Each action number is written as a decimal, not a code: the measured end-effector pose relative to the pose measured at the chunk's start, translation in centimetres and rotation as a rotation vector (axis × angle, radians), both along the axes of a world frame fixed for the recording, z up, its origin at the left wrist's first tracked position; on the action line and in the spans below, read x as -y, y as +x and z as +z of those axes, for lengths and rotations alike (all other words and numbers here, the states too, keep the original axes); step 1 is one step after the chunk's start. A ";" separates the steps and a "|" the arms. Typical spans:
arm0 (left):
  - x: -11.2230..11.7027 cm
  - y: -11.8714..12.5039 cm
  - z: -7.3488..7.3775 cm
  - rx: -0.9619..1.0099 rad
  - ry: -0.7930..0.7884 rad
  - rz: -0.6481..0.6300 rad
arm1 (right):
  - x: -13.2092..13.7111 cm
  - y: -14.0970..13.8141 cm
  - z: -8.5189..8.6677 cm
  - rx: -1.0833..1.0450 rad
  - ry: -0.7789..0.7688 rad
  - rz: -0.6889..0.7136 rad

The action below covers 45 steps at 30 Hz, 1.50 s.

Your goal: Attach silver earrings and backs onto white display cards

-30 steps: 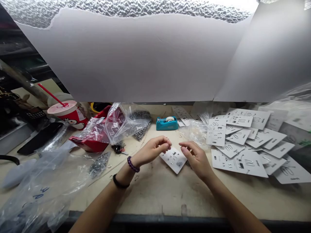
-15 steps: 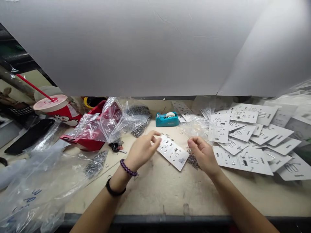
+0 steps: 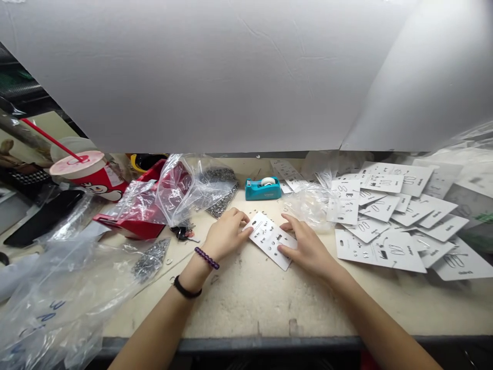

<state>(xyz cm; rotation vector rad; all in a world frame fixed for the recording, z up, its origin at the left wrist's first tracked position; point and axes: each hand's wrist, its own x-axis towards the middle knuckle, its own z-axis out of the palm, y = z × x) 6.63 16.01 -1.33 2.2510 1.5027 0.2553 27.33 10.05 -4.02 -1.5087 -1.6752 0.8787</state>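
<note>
A white earring card [image 3: 268, 237] with rows of small metal earrings lies tilted between my hands, low over the table. My left hand [image 3: 227, 236] grips its upper left edge, thumb on top and fingers curled behind. Over the card's right edge is my right hand [image 3: 308, 249], its thumb on the front near the lower earrings and its index finger bent along the far side. The right hand hides part of that edge. Tiny loose metal pieces lie just beyond the card.
A teal tape dispenser [image 3: 263, 188] stands behind the card. Several filled cards [image 3: 381, 249] overlap at right beside a clear plastic bag [image 3: 311, 205]. Leftward are a red bin [image 3: 131, 228], bags of metal pieces [image 3: 152, 259], a phone [image 3: 44, 218] and a drink cup [image 3: 92, 174].
My right hand has moved left from beside the card onto its right edge, and its closed fingertips have parted. My left hand keeps its hold at the upper left.
</note>
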 end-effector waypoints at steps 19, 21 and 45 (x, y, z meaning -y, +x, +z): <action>2.0 2.9 -0.7 0.898 -0.433 0.140 | 0.1 -0.8 1.0 -0.884 -0.041 -0.331; 2.5 3.4 -0.9 0.972 -0.642 0.043 | 0.2 -1.0 1.1 -0.912 -0.040 -0.326; 3.4 4.2 -1.0 1.124 -0.673 0.120 | -0.1 -0.9 0.9 -1.143 -0.192 -0.367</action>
